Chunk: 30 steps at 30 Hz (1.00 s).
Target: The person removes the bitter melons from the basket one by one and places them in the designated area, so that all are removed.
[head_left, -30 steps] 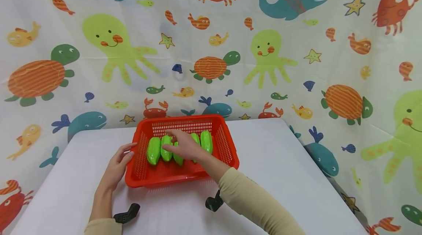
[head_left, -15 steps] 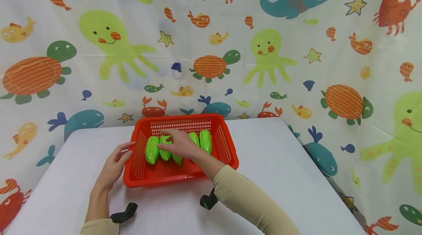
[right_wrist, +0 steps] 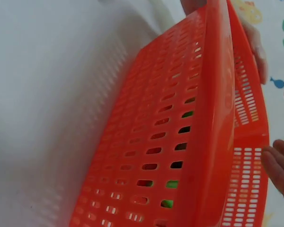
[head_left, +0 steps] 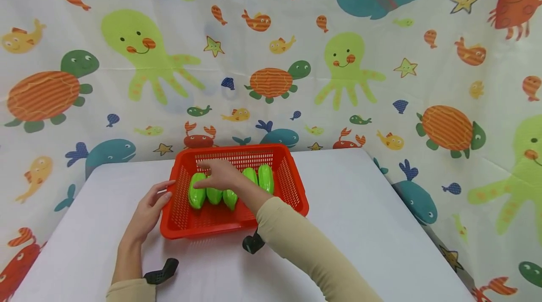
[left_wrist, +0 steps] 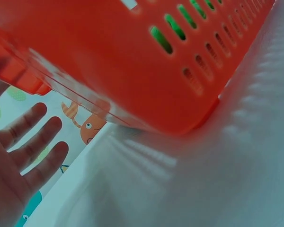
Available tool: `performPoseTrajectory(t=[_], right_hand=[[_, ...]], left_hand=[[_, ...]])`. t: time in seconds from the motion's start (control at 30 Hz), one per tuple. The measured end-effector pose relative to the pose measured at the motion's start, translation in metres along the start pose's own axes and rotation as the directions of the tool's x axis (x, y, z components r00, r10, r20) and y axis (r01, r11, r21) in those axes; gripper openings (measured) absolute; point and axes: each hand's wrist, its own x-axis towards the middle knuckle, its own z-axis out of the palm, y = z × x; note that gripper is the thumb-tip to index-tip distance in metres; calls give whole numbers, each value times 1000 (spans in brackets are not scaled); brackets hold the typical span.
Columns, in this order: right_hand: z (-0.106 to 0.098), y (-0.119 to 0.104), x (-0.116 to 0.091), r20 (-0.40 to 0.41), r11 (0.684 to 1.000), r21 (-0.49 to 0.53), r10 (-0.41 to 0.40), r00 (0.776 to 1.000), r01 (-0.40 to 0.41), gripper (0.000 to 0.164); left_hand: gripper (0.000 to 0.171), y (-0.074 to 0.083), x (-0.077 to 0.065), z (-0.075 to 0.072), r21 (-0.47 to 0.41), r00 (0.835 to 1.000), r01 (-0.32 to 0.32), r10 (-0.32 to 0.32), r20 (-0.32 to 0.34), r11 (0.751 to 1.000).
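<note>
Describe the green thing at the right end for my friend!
On the white table sits a red plastic basket with slotted sides. Inside, look for the shiny green oblong pod at the row's right end: it alone has no green pod on its right.

The red rectangular perforated basket (head_left: 203, 233) appears to be moulded plastic, smooth and glossy at the rim; the bright green elongated vegetable-shaped pieces (head_left: 196, 196) show a smooth, shiny, plastic-like skin. The white flat tabletop (head_left: 347, 208) looks smooth, its material indeterminable. The white sea-animal-printed backdrop (head_left: 296, 121) is creased matt cloth, the beige long sleeves (head_left: 309, 250) matt fabric.
</note>
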Motion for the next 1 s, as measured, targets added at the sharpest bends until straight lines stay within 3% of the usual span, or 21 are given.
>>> performPoseTrajectory(t=[0.27, 0.47, 0.77, 1.0], right_hand=[[1, -2, 8, 17, 996, 28, 89, 996, -90, 66], [4, -1, 16, 37, 995, 31, 92, 995, -93, 66], [13, 1, 27, 56, 991, -41, 127, 990, -125, 66], [18, 1, 28, 64, 989, -19, 145, 987, -144, 65]], left_hand=[[54, 0, 0, 1, 0, 1000, -12, 12, -1, 1000], [54, 1, -2, -2, -6, 1000, -14, 14, 7, 1000], [56, 2, -2, -1, -22, 1000, -6, 6, 12, 1000], [55, 0, -1, -1, -2, 1000, -18, 18, 9, 1000]])
